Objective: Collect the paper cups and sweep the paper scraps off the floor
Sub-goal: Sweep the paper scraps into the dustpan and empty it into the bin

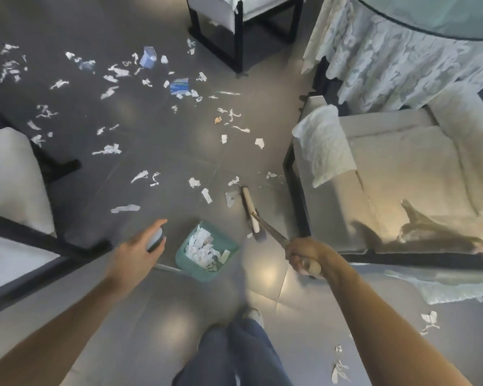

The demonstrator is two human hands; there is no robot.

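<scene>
My right hand point(304, 257) grips the broom handle; the broom head point(250, 210) rests on the grey floor beside the armchair. My left hand point(140, 250) holds the top of the dustpan's long handle point(155, 239). The green dustpan point(226, 247) sits on the floor between my hands, filled with white paper scraps point(204, 250). Many white paper scraps point(109, 149) lie scattered across the floor ahead. Two crushed blue paper cups lie farther off, one point(148, 57) by the chair leg and one point(180, 86) flattened nearer.
A beige armchair point(402, 176) stands to the right, a draped table point(402, 51) behind it. A black-legged chair point(234, 18) stands ahead, cushioned seats point(9, 176) at left. More scraps point(340, 369) lie near my right foot. My legs point(234, 355) are at the bottom.
</scene>
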